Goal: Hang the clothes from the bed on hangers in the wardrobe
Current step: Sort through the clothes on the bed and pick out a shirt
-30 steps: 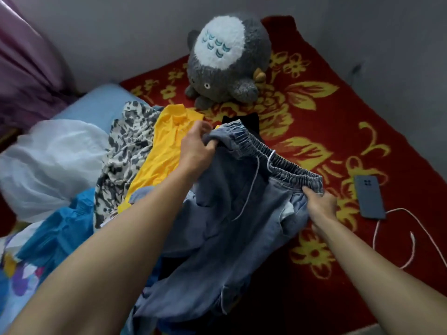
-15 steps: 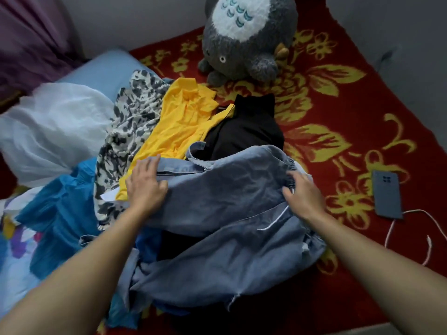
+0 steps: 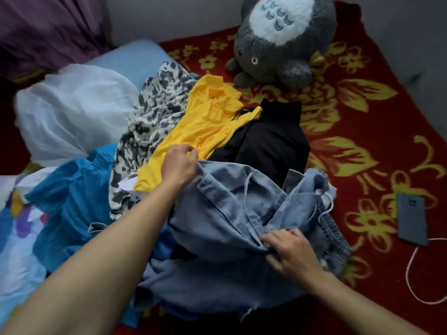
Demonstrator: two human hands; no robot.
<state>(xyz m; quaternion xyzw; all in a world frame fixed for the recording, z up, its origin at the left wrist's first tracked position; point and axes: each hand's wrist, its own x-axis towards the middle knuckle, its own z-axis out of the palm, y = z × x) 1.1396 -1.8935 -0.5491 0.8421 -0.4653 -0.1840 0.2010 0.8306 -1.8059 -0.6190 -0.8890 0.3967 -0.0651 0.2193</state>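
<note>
Denim trousers (image 3: 232, 213) lie crumpled on top of the clothes pile at the near edge of the bed (image 3: 362, 97), over a black garment (image 3: 271, 143) and beside a yellow shirt (image 3: 208, 122), a black-and-white patterned garment (image 3: 150, 117) and a blue pleated garment (image 3: 72, 201). The left hand (image 3: 180, 163) is closed on the far left fold of the denim, and the right hand (image 3: 290, 252) is pinched on a fold near the gathered elastic waistband (image 3: 331, 228), where white drawstrings (image 3: 324, 201) trail loose. No hanger or wardrobe is seen, so the step in hand is judged to be the sorting and lifting of this one garment

The step would be done well if the waistband were found first and taken at both ends, so that the legs could fall straight when raised. The drawstrings should be kept clear of the fingers and of the cloth below. The lift should be made straight up, so that the black garment and yellow shirt are not dragged along. The phone (image 3: 411, 218) and its cable (image 3: 416, 274) on the red blanket at the right should be left undisturbed, since a swinging leg could catch them
</note>
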